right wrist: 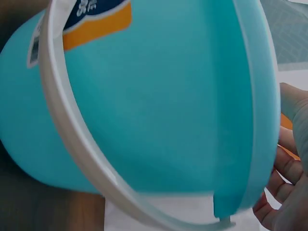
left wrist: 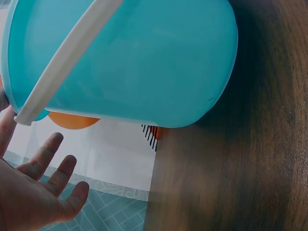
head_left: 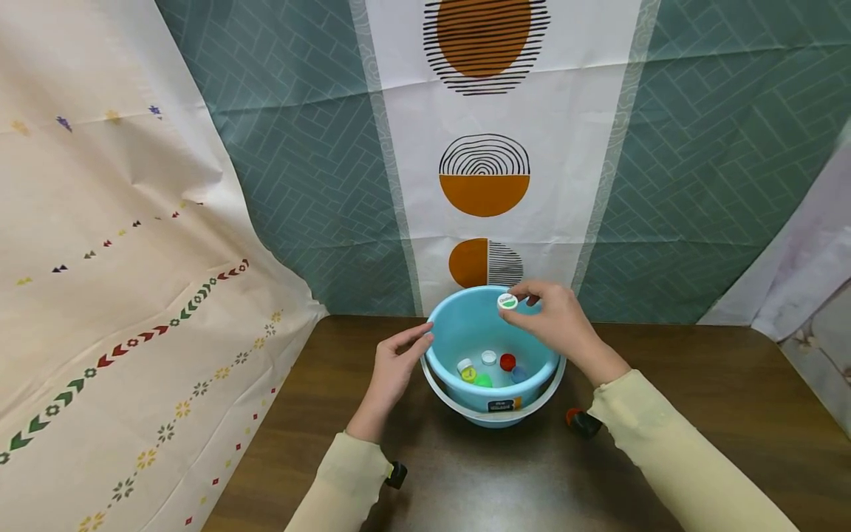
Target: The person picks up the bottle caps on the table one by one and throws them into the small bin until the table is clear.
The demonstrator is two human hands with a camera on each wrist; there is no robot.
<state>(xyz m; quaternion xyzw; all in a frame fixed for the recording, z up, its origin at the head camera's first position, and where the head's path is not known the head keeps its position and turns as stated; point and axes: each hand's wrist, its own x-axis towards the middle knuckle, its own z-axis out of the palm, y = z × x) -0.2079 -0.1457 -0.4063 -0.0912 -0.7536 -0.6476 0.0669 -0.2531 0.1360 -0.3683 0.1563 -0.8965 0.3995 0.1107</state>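
Note:
A light blue bucket [head_left: 459, 325] with a white handle [head_left: 459, 408] stands on the table, its handle lowered to the near side. At its left rim my left hand [head_left: 392, 366] pinches the edge between thumb and forefinger; the other fingers spread apart in the left wrist view. Above the bucket's right side, my right hand [head_left: 558, 318] holds a white bottle cap [head_left: 507, 301] with green print. Inside on the bottom lie several caps, among them a white cap [head_left: 488, 357], a red cap [head_left: 507, 362], a yellow cap [head_left: 469, 374] and a green cap [head_left: 483, 380].
The brown wooden table [head_left: 665, 384] runs to a patterned cloth [head_left: 492, 244] hanging behind the bucket. A cream cloth [head_left: 120, 295] hangs at the left. Dark wrist devices [head_left: 396, 475] sit at both sleeves. The bucket bears a dark and orange label [head_left: 504, 405].

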